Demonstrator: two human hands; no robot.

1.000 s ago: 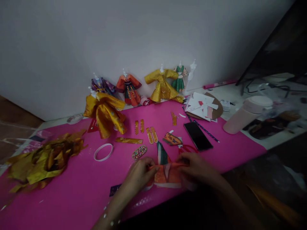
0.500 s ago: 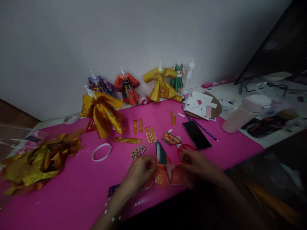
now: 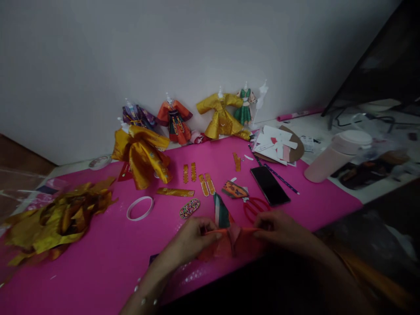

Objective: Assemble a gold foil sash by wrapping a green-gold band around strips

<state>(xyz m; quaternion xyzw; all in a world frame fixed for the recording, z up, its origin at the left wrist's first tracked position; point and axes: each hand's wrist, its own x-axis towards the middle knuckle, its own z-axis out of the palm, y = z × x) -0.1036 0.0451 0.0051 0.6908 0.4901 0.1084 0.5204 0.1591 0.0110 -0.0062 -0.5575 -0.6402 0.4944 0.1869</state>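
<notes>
An orange-red cloth piece with a pinkish flap at its middle is stretched between my two hands at the front edge of the pink mat. My left hand pinches its left part between thumb and fingers. On the other side my right hand grips the right end. Just beyond the cloth lies a green and white striped piece. Red-handled scissors rest right behind my right hand, their blades partly under a patterned orange piece. A beaded oval lies beyond my left hand.
Small dressed mannequins, one in yellow, stand along the wall. A black phone and a pink bottle are at the right. A white ring and a heap of golden fabric scraps lie to the left on the pink mat.
Both hands have shifted slightly, the right one a little to the right. The cloth has turned, its gold-patterned face less visible. More of the red scissor handles shows.
</notes>
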